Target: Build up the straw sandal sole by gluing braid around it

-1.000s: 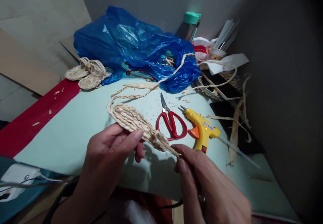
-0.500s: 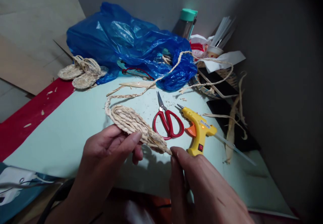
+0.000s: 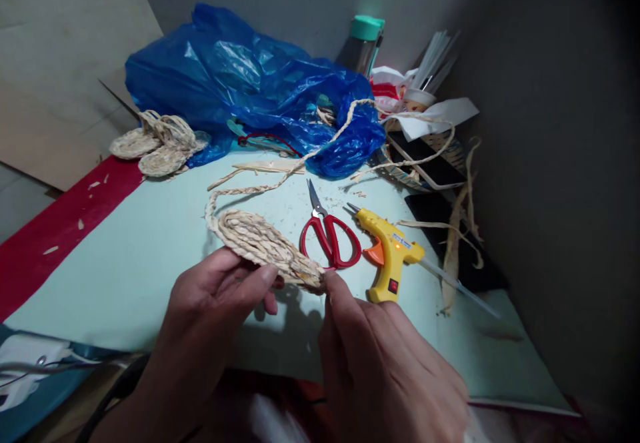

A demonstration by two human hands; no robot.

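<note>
An oval sole of coiled, braided straw [image 3: 263, 240] is held up over the table, slightly tilted. My left hand [image 3: 220, 303] grips its near side, thumb on top and fingers underneath. My right hand [image 3: 375, 343] pinches its narrow right end; the fingertips hide what lies between them. From the sole's far left end a long straw braid [image 3: 285, 180] runs back across the blue bag. Behind the sole lie scissors [image 3: 333, 243] with red handles, blades pointing away. Right of them rests a yellow glue gun [image 3: 393, 253] with a glue stick in its back.
A blue plastic bag [image 3: 215, 76] fills the back. Small woven straw slippers [image 3: 163, 143] sit at the back left. A bottle with a green lid [image 3: 365, 36], a cup [image 3: 419, 100] of glue sticks and a basket [image 3: 400, 170] stand at the back right. Straw strips [image 3: 453, 256] lie over a black object.
My right hand has moved left and up, closer against the sole's narrow end, covering the tip that stuck out before. My left hand keeps its grip. The view has shifted slightly.
</note>
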